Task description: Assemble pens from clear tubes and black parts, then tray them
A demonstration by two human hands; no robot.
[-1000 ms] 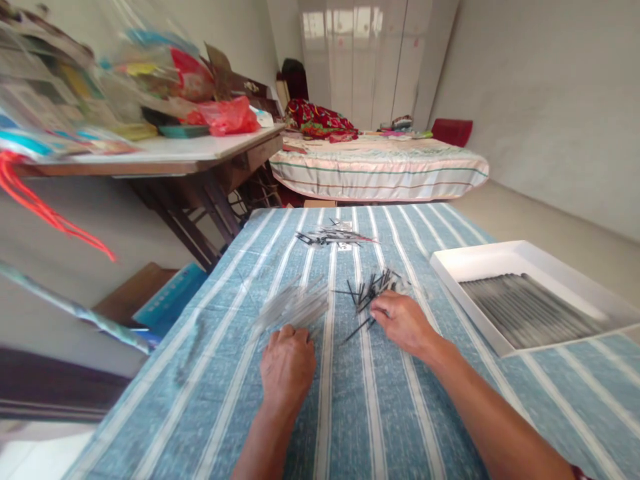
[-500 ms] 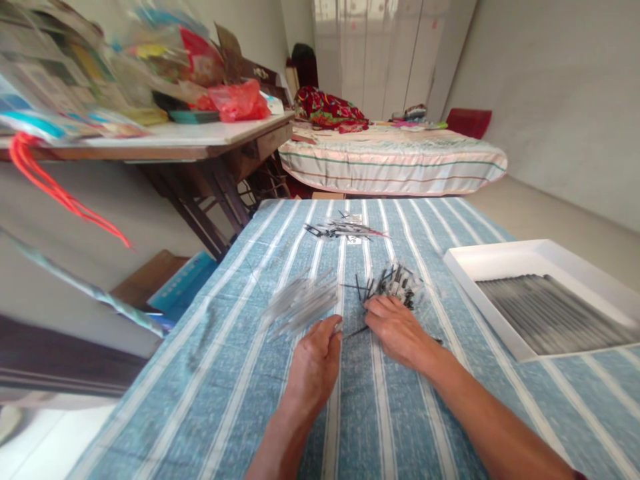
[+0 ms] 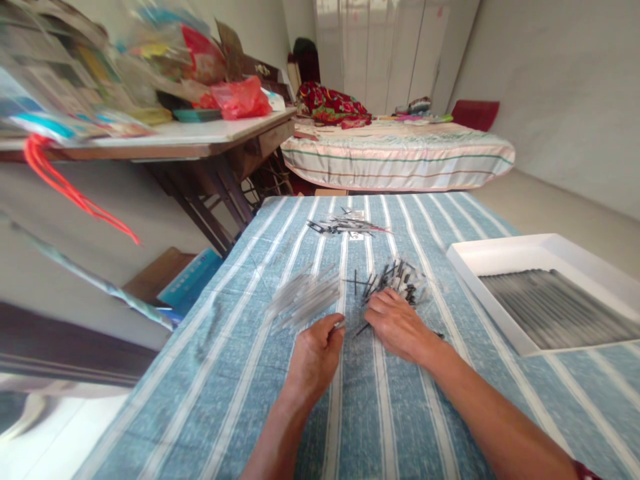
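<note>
On the blue striped tablecloth [image 3: 230, 400] lie a pile of clear thin tubes [image 3: 305, 300] and, to its right, a heap of small black rod-like parts [image 3: 395, 279]. My left hand [image 3: 315, 357] rests just in front of the clear tubes and pinches one clear tube between thumb and fingers. My right hand [image 3: 395, 323] lies palm down at the near edge of the black heap, with a black rod [image 3: 361, 329] sticking out from under its fingers.
A white tray [image 3: 500, 250] with rows of dark finished pieces stands at the right. A second small cluster of dark parts [image 3: 345, 227] lies farther back. A cluttered wooden desk [image 3: 165, 143] is at the left, a bed [image 3: 400, 160] beyond the table.
My left hand moved right from behind the clear tubes toward my right hand and picked up one tube. My right hand stayed at the black heap. The camera shifted slightly.
</note>
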